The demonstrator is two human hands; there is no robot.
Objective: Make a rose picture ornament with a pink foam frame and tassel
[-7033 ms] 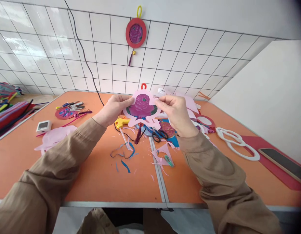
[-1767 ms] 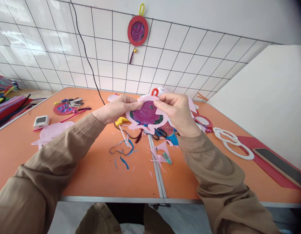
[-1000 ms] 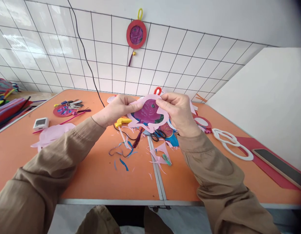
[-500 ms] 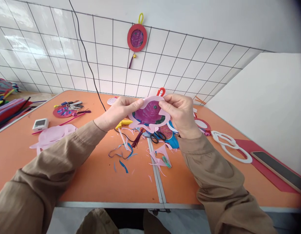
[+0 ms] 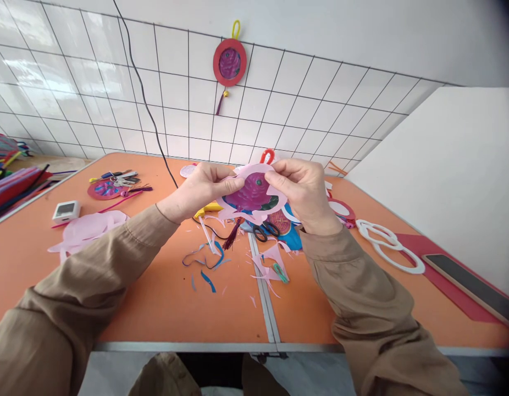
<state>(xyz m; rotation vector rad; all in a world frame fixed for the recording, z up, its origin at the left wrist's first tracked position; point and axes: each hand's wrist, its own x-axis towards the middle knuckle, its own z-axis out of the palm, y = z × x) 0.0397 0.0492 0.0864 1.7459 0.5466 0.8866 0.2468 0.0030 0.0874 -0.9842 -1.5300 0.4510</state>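
Between my two hands, above the table, is a pink-framed ornament (image 5: 254,192) with a purple flower on fabric in its middle. My left hand (image 5: 207,190) pinches its upper left edge, thumb in front. On the upper right, my right hand (image 5: 299,190) grips the edge between thumb and fingers. A red loop (image 5: 267,157) stands up from its top, and a dark purple tassel (image 5: 232,235) shows below it. Beneath lie black-handled scissors (image 5: 266,232), a yellow tool (image 5: 208,209) partly hidden by my left hand, and blue patterned fabric (image 5: 291,236).
The orange table (image 5: 155,302) carries pink and blue scraps, a green clip (image 5: 280,272), pink sheet pieces (image 5: 92,231) and a small white device (image 5: 66,212). White rings (image 5: 398,258) and a phone (image 5: 469,283) lie right. A red round ornament (image 5: 217,65) hangs on the tiled wall.
My left thumb has shifted slightly right and down over the frame's left edge, covering more of it. Both hands keep hold of the ornament, and the view has moved a little.
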